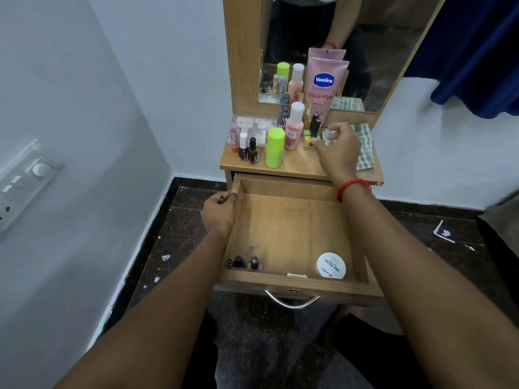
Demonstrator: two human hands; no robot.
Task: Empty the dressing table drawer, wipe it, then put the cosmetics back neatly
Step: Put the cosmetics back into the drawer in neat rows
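Right hand pinches a small clear item over the tabletop — the open drawer lies below, nearer the person — left hand grips its left wall.

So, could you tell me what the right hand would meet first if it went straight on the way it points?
Probably the small black-capped dark bottles just ahead of the right hand, then the tall pink Vaseline tube behind them; depth is hard to judge.
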